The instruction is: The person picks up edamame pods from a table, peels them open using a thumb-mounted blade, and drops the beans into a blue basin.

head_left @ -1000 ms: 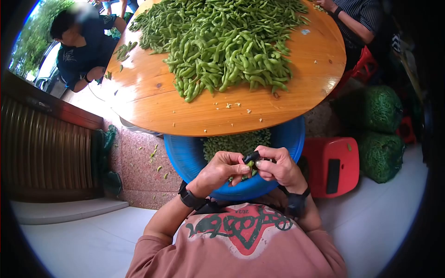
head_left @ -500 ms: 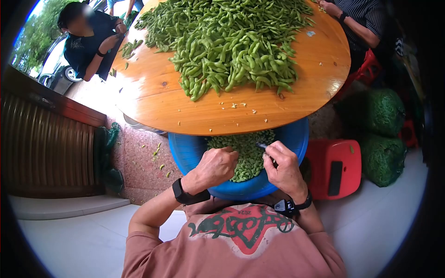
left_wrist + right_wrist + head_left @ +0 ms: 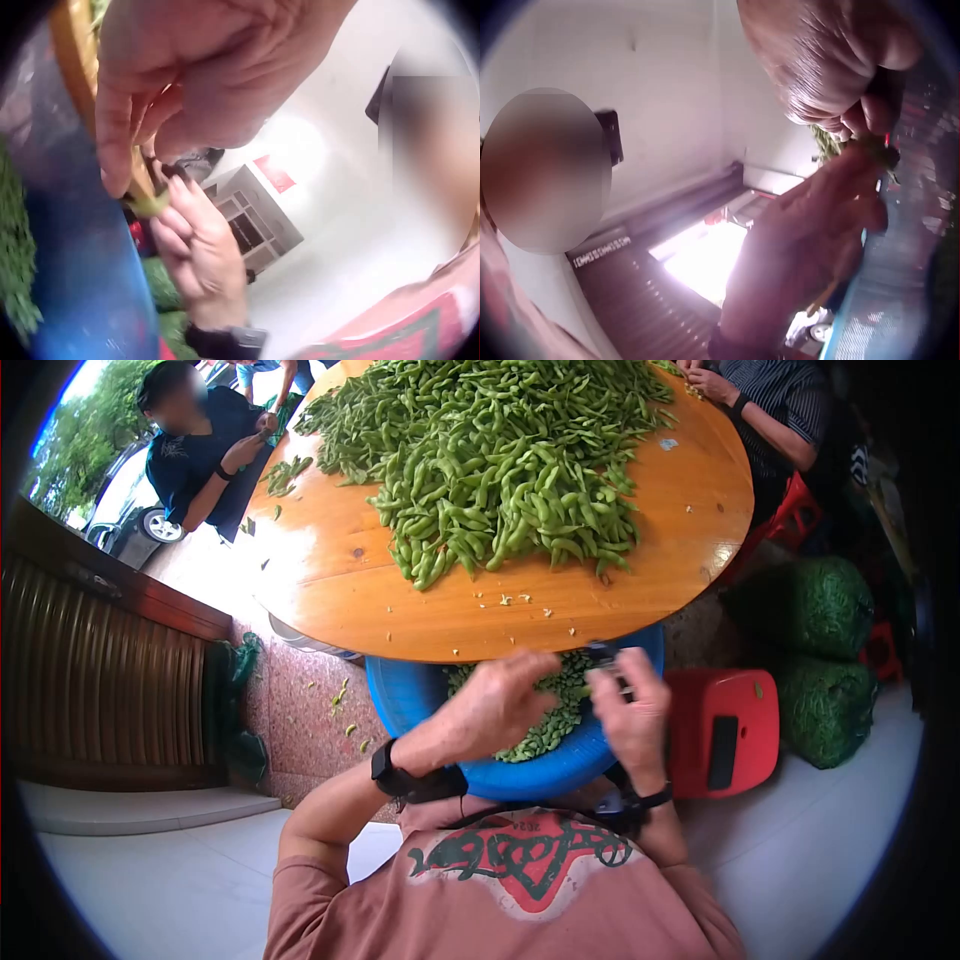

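Over the blue basin (image 3: 395, 705) of shelled green beans (image 3: 550, 735), my two hands face each other. My left hand (image 3: 495, 710), blurred, reaches rightward; in the left wrist view its index finger extends, fingertip right at one end of a green soybean pod (image 3: 154, 204), thumb apart. My right hand (image 3: 635, 710) pinches that pod between thumb and fingers. A small black piece (image 3: 602, 651) shows at the right fingertips. In the right wrist view, the pod (image 3: 885, 155) is partly hidden by the fingers. Ahead lies a large heap of soybean pods (image 3: 500, 490) on the wooden table (image 3: 330, 585).
The table's near edge overhangs the basin. A red stool (image 3: 700, 700) stands at right, beside green mesh sacks (image 3: 825, 705). People sit or stand at the table's far left (image 3: 215, 460) and far right (image 3: 765, 410). Loose pods lie on the floor at left.
A second ago both hands met over a pod. They parted lower over the beans, and now both have risen toward the table edge, with a pod in the right fingers.
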A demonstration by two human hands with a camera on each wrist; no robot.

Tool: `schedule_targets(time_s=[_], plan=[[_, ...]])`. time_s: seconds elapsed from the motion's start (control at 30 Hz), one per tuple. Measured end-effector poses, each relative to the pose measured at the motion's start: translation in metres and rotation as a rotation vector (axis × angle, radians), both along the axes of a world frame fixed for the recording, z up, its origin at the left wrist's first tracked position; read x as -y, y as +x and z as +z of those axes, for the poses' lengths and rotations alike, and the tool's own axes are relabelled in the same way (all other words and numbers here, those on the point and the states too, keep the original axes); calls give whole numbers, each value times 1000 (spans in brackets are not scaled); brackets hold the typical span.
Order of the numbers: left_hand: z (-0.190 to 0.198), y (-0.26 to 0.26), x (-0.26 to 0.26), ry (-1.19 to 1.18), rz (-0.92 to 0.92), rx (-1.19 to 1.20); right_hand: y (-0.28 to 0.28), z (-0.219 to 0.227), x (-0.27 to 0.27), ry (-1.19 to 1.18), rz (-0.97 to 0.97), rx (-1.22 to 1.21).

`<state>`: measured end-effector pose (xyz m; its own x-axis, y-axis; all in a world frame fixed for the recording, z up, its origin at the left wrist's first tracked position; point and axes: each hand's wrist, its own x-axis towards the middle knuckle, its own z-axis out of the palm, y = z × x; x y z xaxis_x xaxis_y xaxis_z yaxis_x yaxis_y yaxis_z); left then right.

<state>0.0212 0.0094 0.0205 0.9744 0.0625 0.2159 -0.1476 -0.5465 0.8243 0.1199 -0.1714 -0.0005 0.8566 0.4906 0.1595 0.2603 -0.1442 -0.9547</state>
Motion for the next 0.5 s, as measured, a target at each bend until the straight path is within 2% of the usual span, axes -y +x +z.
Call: schedule_targets(time_s=[0.03,0.07,0.1,0.17,0.23,0.27,0.3,0.37,0.43,0.5], plan=[[3,9,-11,148,81,4,6,3,15,-25,-97,-181],[-4,21,-27,289,226,164,18,0,32,-61,-191,-23],[5,31,-39,317,346,169,30,-3,48,-95,-285,135],[-1,54,-64,442,488,190,45,5,79,-317,-296,315],[-8,69,-79,483,447,113,50,7,100,-654,-323,428],[-11,73,-81,481,450,118,50,8,103,-705,-319,437],[-11,76,-81,500,480,114,50,7,102,-705,-321,440],[-12,78,-80,520,499,112,47,1,93,-472,-309,449],[-10,69,-77,411,528,142,33,12,68,-293,-253,83],[-4,51,-67,314,469,124,17,21,40,-48,-88,-176]])
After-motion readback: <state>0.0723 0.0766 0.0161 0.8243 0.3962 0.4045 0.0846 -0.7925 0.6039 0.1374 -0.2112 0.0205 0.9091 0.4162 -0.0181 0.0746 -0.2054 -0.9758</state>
